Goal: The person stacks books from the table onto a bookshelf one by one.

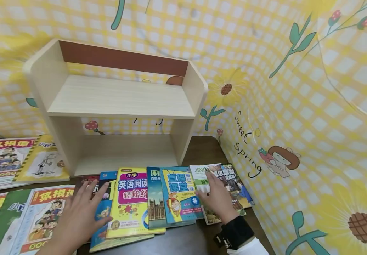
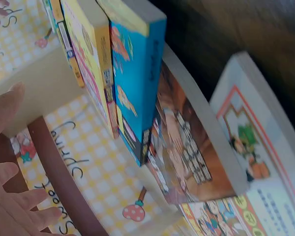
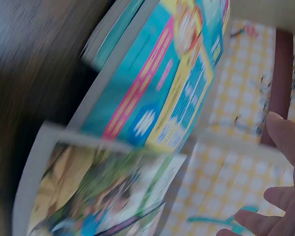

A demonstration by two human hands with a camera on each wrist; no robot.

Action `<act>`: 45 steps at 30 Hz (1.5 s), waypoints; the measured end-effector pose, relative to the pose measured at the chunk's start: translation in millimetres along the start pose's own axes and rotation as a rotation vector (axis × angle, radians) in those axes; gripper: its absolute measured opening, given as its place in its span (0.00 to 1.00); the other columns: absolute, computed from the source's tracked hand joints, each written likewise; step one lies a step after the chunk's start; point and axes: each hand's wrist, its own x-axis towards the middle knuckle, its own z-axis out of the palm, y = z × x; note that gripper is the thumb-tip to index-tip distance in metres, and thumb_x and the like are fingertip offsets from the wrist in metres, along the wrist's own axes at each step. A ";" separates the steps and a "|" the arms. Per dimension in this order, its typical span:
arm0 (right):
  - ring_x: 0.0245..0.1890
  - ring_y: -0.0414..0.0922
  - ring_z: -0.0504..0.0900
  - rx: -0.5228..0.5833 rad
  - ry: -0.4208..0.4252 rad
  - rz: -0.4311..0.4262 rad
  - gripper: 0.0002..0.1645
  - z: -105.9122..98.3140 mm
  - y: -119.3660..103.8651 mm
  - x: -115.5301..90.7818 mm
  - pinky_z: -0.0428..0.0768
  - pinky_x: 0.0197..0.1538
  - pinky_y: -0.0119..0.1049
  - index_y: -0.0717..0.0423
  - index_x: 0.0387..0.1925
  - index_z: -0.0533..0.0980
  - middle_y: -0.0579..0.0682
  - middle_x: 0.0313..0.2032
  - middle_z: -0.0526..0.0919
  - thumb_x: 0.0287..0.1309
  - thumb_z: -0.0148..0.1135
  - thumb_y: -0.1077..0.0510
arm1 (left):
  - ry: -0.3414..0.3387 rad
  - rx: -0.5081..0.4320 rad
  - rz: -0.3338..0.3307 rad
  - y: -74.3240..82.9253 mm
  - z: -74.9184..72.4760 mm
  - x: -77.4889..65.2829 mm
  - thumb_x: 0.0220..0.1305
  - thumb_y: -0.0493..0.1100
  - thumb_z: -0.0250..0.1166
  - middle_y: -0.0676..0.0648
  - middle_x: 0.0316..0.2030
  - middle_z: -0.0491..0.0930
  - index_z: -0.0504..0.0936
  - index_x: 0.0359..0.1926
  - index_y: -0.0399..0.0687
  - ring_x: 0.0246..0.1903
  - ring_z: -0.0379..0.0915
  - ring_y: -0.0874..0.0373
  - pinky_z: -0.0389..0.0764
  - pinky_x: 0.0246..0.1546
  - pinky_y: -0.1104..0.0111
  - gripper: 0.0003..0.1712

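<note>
Two hands (image 1: pixel 80 212) (image 1: pixel 218 198), fingers extended, hold nothing by paperbacks (image 1: pixel 181 193) before the bookshelf (image 1: pixel 121 95); none is shelved, so everything seems left to do.

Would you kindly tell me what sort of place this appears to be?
Probably a child's study corner: a two-tier bookshelf stands on a dark table, illustrated books, including a yellow primary-school English reader, lie before it, and a yellow-checked wall covering reads "Sweet Spring".

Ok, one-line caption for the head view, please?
Left hand and right hand over overlapping books in front of a two-tier shelf, yellow checked backdrop behind.
</note>
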 end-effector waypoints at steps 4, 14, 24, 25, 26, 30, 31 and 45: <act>0.67 0.63 0.62 0.041 -0.028 0.089 0.50 -5.7 24.1 10.9 0.67 0.61 0.61 0.57 0.73 0.55 0.65 0.68 0.62 0.57 0.67 0.44 | 0.025 -0.004 0.044 6.7 2.9 -0.5 0.37 0.62 0.78 0.28 0.66 0.59 0.64 0.69 0.45 0.64 0.52 0.26 0.52 0.53 0.24 0.59; 0.65 0.67 0.63 0.042 -0.071 0.294 0.51 -15.6 88.8 26.1 0.66 0.62 0.61 0.67 0.71 0.54 0.70 0.66 0.62 0.57 0.66 0.45 | 0.029 -0.054 0.138 30.1 15.3 0.6 0.38 0.61 0.78 0.33 0.63 0.66 0.70 0.66 0.45 0.61 0.63 0.32 0.67 0.50 0.32 0.54; 0.50 0.65 0.77 -0.002 -0.139 0.434 0.44 -15.3 123.4 34.5 0.77 0.51 0.55 0.74 0.57 0.70 0.71 0.52 0.77 0.50 0.71 0.45 | -0.078 -0.119 0.179 47.0 34.4 -2.2 0.38 0.65 0.77 0.38 0.64 0.67 0.71 0.66 0.50 0.58 0.68 0.34 0.70 0.51 0.35 0.53; 0.48 0.64 0.78 -0.017 -0.154 0.452 0.43 -15.3 126.0 36.0 0.77 0.49 0.54 0.75 0.55 0.71 0.71 0.50 0.78 0.49 0.72 0.44 | -0.092 -0.124 0.175 48.2 35.1 -1.5 0.38 0.65 0.77 0.39 0.64 0.67 0.71 0.66 0.50 0.58 0.68 0.34 0.69 0.52 0.35 0.53; 0.45 0.62 0.80 -0.025 -0.169 0.465 0.42 -14.8 128.6 37.7 0.78 0.47 0.53 0.76 0.51 0.73 0.70 0.47 0.79 0.48 0.72 0.43 | -0.103 -0.128 0.172 49.3 35.5 -0.9 0.38 0.66 0.76 0.39 0.64 0.66 0.70 0.66 0.51 0.58 0.67 0.34 0.69 0.52 0.34 0.54; 0.41 0.59 0.81 -0.021 -0.239 0.501 0.41 -11.9 139.0 42.9 0.79 0.45 0.50 0.78 0.45 0.76 0.69 0.42 0.81 0.48 0.72 0.42 | -0.125 -0.142 0.153 52.5 35.7 1.5 0.37 0.67 0.76 0.40 0.65 0.65 0.70 0.67 0.51 0.58 0.66 0.34 0.67 0.54 0.34 0.55; 0.41 0.59 0.81 -0.019 -0.257 0.506 0.42 -11.0 140.6 43.3 0.80 0.45 0.49 0.78 0.46 0.75 0.69 0.42 0.81 0.48 0.71 0.41 | -0.128 -0.145 0.150 52.6 35.8 1.4 0.37 0.67 0.76 0.40 0.65 0.65 0.69 0.67 0.51 0.59 0.66 0.34 0.66 0.54 0.33 0.55; 0.53 0.67 0.72 -0.026 -0.264 0.519 0.61 -7.4 135.7 37.8 0.74 0.55 0.54 0.82 0.56 0.65 0.77 0.53 0.71 0.41 0.72 0.33 | -0.175 -0.170 0.147 50.7 38.9 0.4 0.38 0.70 0.74 0.41 0.66 0.65 0.67 0.69 0.53 0.60 0.65 0.35 0.66 0.53 0.33 0.57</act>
